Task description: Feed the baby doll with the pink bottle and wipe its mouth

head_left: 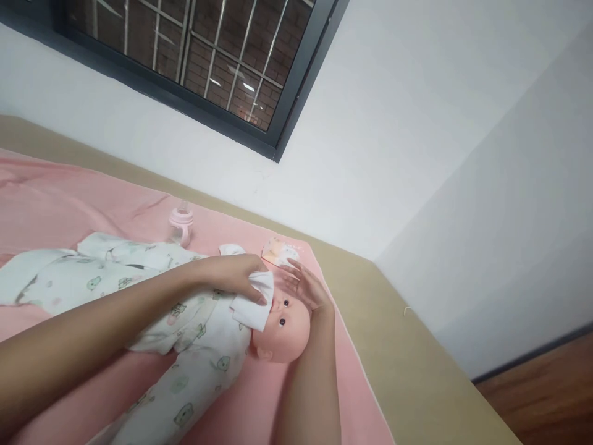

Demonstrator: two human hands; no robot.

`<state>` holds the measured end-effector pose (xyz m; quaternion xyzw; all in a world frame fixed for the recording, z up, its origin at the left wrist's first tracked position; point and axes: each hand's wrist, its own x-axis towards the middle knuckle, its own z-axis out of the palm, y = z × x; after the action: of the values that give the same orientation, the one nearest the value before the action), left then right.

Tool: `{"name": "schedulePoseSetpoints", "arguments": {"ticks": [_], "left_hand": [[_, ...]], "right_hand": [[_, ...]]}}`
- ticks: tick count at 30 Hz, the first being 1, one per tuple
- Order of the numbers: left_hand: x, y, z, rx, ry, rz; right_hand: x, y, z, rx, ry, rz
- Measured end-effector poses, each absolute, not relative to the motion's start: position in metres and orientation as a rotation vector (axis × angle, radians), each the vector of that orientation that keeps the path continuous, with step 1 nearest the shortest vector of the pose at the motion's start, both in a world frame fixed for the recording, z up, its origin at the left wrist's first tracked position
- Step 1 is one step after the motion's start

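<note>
A baby doll (282, 327) in a white printed romper (152, 290) lies on a pink blanket (55, 204), head toward the right. My left hand (234, 275) presses a folded white wipe (254, 300) against the doll's lower face, fingers closed over it. My right hand (306, 287) rests flat on the far side of the doll's head with its fingers stretched out, holding nothing.
A pink baby bottle (180, 225) stands on the blanket beyond the doll. A small wipes pack (280, 252) lies near the blanket's far corner. The blanket covers a tan mattress (407, 346) set against a white wall under a barred window (194, 55). Wooden floor (551, 395) shows at right.
</note>
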<state>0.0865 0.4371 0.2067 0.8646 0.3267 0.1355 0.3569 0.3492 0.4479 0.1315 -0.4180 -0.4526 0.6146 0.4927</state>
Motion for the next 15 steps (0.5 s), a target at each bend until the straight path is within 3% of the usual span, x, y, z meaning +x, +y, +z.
{"name": "schedulePoseSetpoints", "arguments": {"ticks": [6,15], "left_hand": [[0.093,0.436,0.203,2.268,0.771,0.308],[0.093,0.436,0.203,2.326,0.784,0.366]], "right_hand": [[0.346,0.459,0.096,-1.091,-0.95,1.578],[0.344,0.466,0.093,-1.089,-0.845,1.556]]}}
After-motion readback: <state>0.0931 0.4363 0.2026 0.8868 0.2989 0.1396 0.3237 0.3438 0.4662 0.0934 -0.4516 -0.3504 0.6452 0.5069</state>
